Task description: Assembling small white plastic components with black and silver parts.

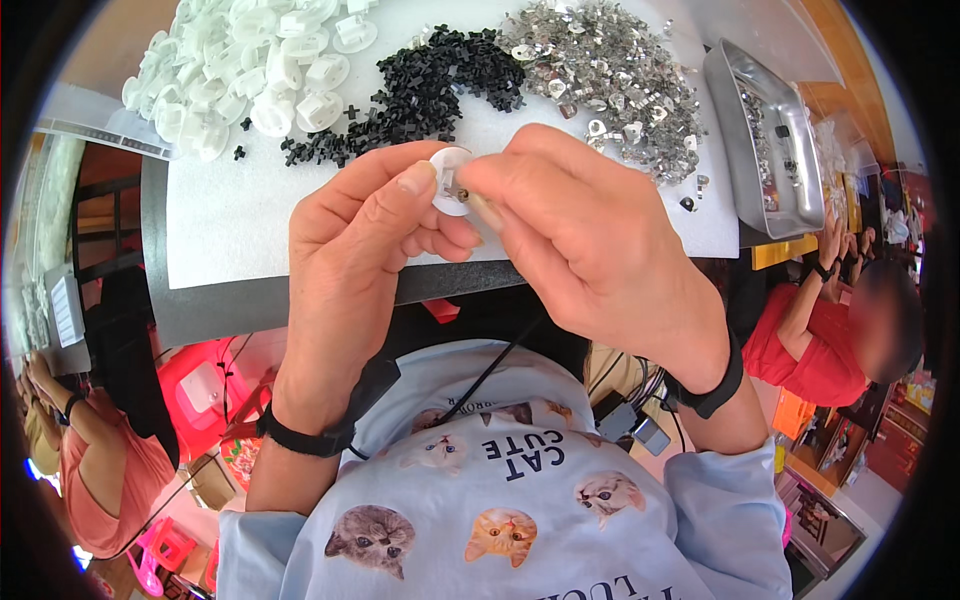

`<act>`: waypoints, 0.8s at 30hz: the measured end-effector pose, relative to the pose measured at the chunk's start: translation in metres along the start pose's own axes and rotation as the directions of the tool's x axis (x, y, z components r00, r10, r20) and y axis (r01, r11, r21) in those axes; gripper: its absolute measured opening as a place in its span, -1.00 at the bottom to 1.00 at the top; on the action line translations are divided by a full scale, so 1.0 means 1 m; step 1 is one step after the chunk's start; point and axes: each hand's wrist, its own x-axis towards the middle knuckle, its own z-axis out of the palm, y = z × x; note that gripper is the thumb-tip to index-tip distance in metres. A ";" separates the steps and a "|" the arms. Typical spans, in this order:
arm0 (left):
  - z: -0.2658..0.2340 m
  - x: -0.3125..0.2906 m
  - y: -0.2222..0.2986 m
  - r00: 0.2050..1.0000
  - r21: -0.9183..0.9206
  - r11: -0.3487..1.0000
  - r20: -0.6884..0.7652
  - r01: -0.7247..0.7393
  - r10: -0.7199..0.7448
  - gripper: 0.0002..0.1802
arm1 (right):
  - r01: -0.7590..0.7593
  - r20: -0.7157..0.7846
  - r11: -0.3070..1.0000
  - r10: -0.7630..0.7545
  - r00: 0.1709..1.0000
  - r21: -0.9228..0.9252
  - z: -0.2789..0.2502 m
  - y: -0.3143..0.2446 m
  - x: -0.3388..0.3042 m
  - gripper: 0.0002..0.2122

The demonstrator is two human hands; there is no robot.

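My left hand (pixel 365 215) pinches a white round plastic piece (pixel 447 168) by its edge, between thumb and fingers. The piece has a raised block in its middle and is tilted toward me. My right hand (pixel 585 225) is closed at the right side of the same piece, its thumb and forefinger tips pressed together against it. A tiny brownish metallic spot shows by those fingertips; what they grip is mostly hidden. Beyond my hands lie a heap of white round plastic pieces (pixel 255 70), a pile of small black cross-shaped parts (pixel 435 90) and a pile of small shiny metal clips (pixel 625 85).
A white foam sheet (pixel 235 235) covers the dark table (pixel 195 305). At the right stands a metal tray (pixel 725 130) holding some small parts. Other people sit on both sides, one in a red shirt (pixel 800 345). A red plastic stool (pixel 200 390) is at the lower left.
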 end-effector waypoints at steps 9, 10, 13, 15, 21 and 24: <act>-0.001 0.001 -0.001 1.000 -0.022 1.000 0.004 -0.006 0.006 -0.70 | 0.033 -0.050 0.994 -0.039 0.998 -0.109 0.002 0.000 -0.007 -0.64; -0.002 0.000 -0.001 1.000 -0.016 1.000 0.003 -0.003 0.003 -0.70 | 0.034 -0.050 0.994 -0.040 0.998 -0.108 0.002 0.000 -0.007 -0.64; -0.002 0.000 -0.001 1.000 -0.033 0.999 0.006 -0.002 0.002 -0.71 | 0.042 -0.022 0.994 -0.045 0.999 -0.096 0.001 -0.002 -0.007 -0.67; -0.002 0.000 -0.002 1.000 -0.022 1.000 0.007 -0.006 0.006 -0.71 | 0.018 -0.049 1.000 -0.019 0.999 -0.020 0.003 0.000 -0.008 -0.73; 0.000 -0.001 -0.002 1.000 0.021 1.000 0.006 -0.005 0.005 -0.70 | -0.021 -0.013 1.000 0.021 1.000 0.010 0.010 0.004 -0.004 -0.88; 0.001 -0.001 -0.001 1.000 0.029 1.000 0.001 -0.005 0.005 -0.70 | -0.032 0.002 0.999 0.031 1.000 0.037 0.009 0.006 0.000 -0.88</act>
